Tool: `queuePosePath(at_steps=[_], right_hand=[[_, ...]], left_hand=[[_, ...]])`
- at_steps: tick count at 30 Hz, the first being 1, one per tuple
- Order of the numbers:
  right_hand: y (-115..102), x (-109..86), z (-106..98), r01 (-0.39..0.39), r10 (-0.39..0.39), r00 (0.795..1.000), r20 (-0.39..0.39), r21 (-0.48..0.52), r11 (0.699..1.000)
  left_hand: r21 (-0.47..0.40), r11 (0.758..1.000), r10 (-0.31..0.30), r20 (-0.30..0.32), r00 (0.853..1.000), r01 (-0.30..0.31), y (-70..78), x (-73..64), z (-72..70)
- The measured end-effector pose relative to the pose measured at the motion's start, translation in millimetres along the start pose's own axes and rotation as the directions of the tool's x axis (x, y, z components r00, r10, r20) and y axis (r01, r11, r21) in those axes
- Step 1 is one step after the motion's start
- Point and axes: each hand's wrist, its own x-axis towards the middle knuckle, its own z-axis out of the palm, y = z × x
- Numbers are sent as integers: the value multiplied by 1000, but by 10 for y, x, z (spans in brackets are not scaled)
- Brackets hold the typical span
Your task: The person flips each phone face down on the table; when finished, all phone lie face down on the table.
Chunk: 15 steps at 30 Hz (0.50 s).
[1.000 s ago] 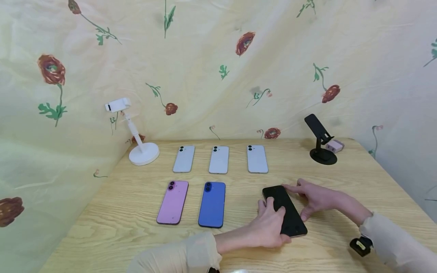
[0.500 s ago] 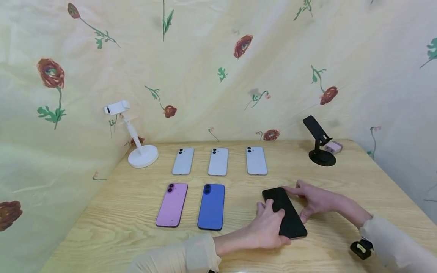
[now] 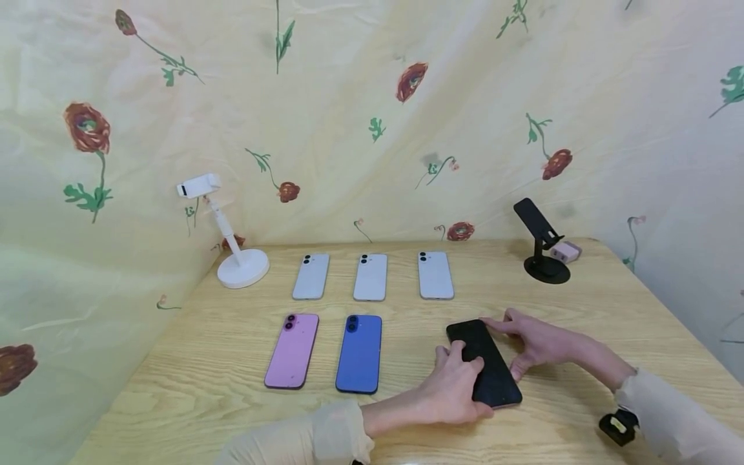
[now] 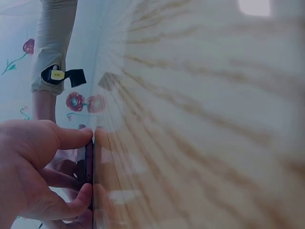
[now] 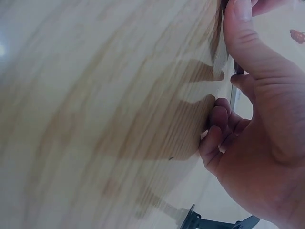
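A smartphone (image 3: 496, 378) with a dark screen facing up lies slanted on the wooden table, right of centre in the head view. My left hand (image 3: 450, 391) grips it from the left, its thumb at the near end and its fingers bent over the left side. At the far right corner and along the right side, the index finger and thumb of my right hand (image 3: 540, 343) hold the same phone. Its other fingers are curled in the right wrist view. Only the phone's thin edge (image 4: 89, 164) shows between thumb and fingers in the left wrist view.
Left of the hands lie a blue phone (image 3: 358, 355) and a pink phone (image 3: 292, 352), backs up. Behind them are three pale phones, one (image 3: 435, 276) nearest the hands. A white stand (image 3: 243, 268), a black stand (image 3: 546, 270) and a pinkish charger (image 3: 566, 251) stand farther back.
The head view has tilted slightly, so the things at the back sit a little lower in it. Both hands keep nearly the same hold on the dark-screened phone.
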Motion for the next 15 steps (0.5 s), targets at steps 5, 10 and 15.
queuePosePath(at_steps=[5, 10, 15], right_hand=[[-12, 7, -20, -15, 15, 1000, 5, -19, 1000], [-32, 9, -46, -40, 40, 999, 13, -6, 999], [-32, 4, -48, -26, 26, 999, 22, 29, 999]], left_hand=[[-13, 1000, -8, 6, 1000, 8, -10, -2, -28], [-21, 1000, 0, 4, 1000, 0, -16, -10, -44], [-38, 999, 5, 2, 1000, -5, -22, -31, -29]])
